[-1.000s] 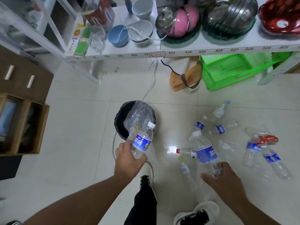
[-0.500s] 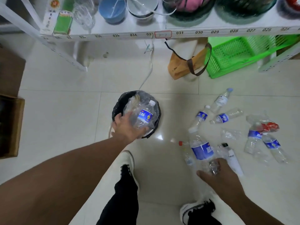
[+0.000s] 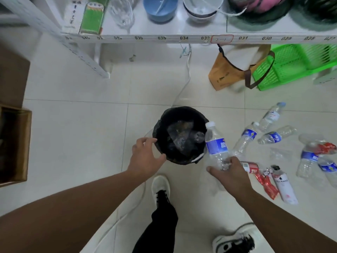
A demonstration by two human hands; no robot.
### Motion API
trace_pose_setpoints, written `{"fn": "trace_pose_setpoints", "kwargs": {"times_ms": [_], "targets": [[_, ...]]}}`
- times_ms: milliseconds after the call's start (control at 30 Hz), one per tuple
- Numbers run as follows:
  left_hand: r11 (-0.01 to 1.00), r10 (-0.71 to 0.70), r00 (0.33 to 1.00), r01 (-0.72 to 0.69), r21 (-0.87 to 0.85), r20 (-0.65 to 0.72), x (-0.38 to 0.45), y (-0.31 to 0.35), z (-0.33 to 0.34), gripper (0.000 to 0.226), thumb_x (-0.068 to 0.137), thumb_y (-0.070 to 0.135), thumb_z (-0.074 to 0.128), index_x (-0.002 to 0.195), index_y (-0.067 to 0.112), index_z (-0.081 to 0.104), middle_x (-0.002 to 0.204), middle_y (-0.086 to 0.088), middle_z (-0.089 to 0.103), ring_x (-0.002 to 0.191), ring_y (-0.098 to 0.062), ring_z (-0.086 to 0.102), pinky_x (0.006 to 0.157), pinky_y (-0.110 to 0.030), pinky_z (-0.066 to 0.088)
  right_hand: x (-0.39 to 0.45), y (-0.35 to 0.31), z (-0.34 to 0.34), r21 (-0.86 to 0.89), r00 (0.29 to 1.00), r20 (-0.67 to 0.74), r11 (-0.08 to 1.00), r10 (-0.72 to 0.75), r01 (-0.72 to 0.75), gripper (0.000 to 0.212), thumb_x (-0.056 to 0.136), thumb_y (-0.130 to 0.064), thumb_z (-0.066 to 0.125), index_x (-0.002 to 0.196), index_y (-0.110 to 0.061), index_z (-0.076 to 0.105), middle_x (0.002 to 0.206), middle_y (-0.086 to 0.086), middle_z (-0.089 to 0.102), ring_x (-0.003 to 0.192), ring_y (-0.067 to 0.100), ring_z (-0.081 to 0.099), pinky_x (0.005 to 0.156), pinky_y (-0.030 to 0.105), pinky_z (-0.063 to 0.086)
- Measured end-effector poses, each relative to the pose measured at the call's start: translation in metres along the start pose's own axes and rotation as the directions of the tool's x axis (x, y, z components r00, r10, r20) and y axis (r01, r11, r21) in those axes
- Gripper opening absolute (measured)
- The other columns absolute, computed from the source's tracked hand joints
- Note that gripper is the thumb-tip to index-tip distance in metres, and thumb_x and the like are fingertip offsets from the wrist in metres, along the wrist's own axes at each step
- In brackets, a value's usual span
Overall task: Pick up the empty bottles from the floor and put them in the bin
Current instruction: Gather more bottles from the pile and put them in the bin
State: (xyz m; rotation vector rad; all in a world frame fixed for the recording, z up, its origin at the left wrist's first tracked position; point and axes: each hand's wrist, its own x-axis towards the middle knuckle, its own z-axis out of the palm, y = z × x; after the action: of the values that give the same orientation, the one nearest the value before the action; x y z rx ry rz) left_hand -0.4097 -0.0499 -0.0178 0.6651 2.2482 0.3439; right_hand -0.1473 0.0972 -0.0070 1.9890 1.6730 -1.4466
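A black bin [image 3: 164, 121] lined with a black bag stands on the tiled floor, with clear bottles lying inside it. My left hand [image 3: 145, 156] hovers at the bin's left rim, fingers spread and holding nothing. My right hand [image 3: 229, 172] grips the base of a clear bottle with a blue label [image 3: 217, 143], held upright just right of the bin. Several more empty bottles [image 3: 248, 136] lie scattered on the floor to the right.
A white shelf [image 3: 164, 38] with bowls and glasses runs along the top. Under it sit a green basket [image 3: 295, 64] and a brown bag [image 3: 224, 73]. A white tube [image 3: 284, 185] and red wrappers [image 3: 264, 181] lie by my right hand. A wooden box [image 3: 16, 143] is at the left.
My left hand let its bottle go into the bin and now hangs empty at the rim. My right hand lifted its bottle and carried it toward the bin.
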Motion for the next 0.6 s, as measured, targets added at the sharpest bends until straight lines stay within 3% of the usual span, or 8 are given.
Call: {"fn": "trace_pose_setpoints", "kwargs": {"times_ms": [167, 267, 333, 367, 433, 600], "targets": [[0.996, -0.063, 0.998, 0.061, -0.063, -0.026, 0.007, -0.020, -0.014, 0.063, 0.093, 0.046, 0.071, 0.149, 0.032, 0.048, 0.152, 0.001, 0.034, 0.143, -0.024, 0.031, 0.104, -0.032, 0.032, 0.019, -0.041, 0.046, -0.051, 0.998, 0.060, 0.998, -0.020, 0.023, 0.059, 0.068, -0.048, 0.091, 0.107, -0.028, 0.052, 0.093, -0.007, 0.068, 0.078, 0.008, 0.065, 0.056, 0.027, 0.043], [0.989, -0.103, 0.994, 0.097, -0.109, -0.046, 0.007, -0.030, -0.008, 0.060, 0.092, 0.044, 0.072, 0.146, 0.032, 0.049, 0.149, 0.002, 0.036, 0.142, -0.024, 0.032, 0.104, -0.033, 0.031, 0.037, -0.056, 0.071, -0.085, 0.988, 0.129, 0.992, -0.079, 0.090, 0.070, 0.071, -0.047, 0.090, 0.126, -0.029, 0.050, 0.099, -0.013, 0.065, 0.081, 0.001, 0.059, 0.060, 0.022, 0.041], [0.988, -0.112, 0.993, 0.106, -0.114, -0.047, 0.005, -0.037, -0.003, 0.059, 0.091, 0.043, 0.072, 0.145, 0.032, 0.049, 0.149, 0.001, 0.036, 0.141, -0.024, 0.032, 0.105, -0.033, 0.031, 0.043, -0.063, 0.084, -0.116, 0.986, 0.138, 0.987, -0.094, 0.111, 0.086, 0.070, -0.057, 0.086, 0.140, -0.023, 0.049, 0.114, -0.005, 0.063, 0.094, 0.012, 0.064, 0.072, 0.027, 0.051], [0.988, -0.113, 0.993, 0.108, -0.109, -0.043, 0.003, -0.039, -0.001, 0.059, 0.091, 0.042, 0.071, 0.144, 0.032, 0.049, 0.148, 0.000, 0.036, 0.141, -0.025, 0.033, 0.105, -0.033, 0.031, 0.044, -0.065, 0.087, -0.153, 0.988, 0.125, 0.982, -0.091, 0.110, 0.093, 0.070, -0.064, 0.082, 0.146, -0.022, 0.048, 0.128, 0.002, 0.059, 0.107, 0.021, 0.064, 0.083, 0.035, 0.056], [0.990, -0.109, 0.994, 0.106, -0.096, -0.033, -0.003, -0.042, 0.002, 0.059, 0.091, 0.042, 0.071, 0.144, 0.032, 0.049, 0.148, -0.001, 0.037, 0.141, -0.025, 0.033, 0.105, -0.033, 0.029, 0.041, -0.066, 0.089, -0.229, 0.990, 0.099, 0.966, -0.101, 0.121, 0.096, 0.072, -0.072, 0.074, 0.151, -0.025, 0.045, 0.146, 0.008, 0.047, 0.125, 0.034, 0.058, 0.099, 0.048, 0.054], [0.992, -0.086, 0.996, 0.083, -0.090, -0.027, -0.012, -0.031, 0.005, 0.058, 0.091, 0.040, 0.071, 0.145, 0.030, 0.051, 0.148, -0.001, 0.037, 0.142, -0.027, 0.032, 0.106, -0.034, 0.030, 0.022, -0.039, 0.060, -0.196, 0.979, 0.119, 0.962, -0.167, 0.188, 0.082, 0.080, -0.069, 0.074, 0.146, -0.027, 0.050, 0.130, -0.002, 0.048, 0.118, 0.024, 0.059, 0.091, 0.039, 0.048]]}}
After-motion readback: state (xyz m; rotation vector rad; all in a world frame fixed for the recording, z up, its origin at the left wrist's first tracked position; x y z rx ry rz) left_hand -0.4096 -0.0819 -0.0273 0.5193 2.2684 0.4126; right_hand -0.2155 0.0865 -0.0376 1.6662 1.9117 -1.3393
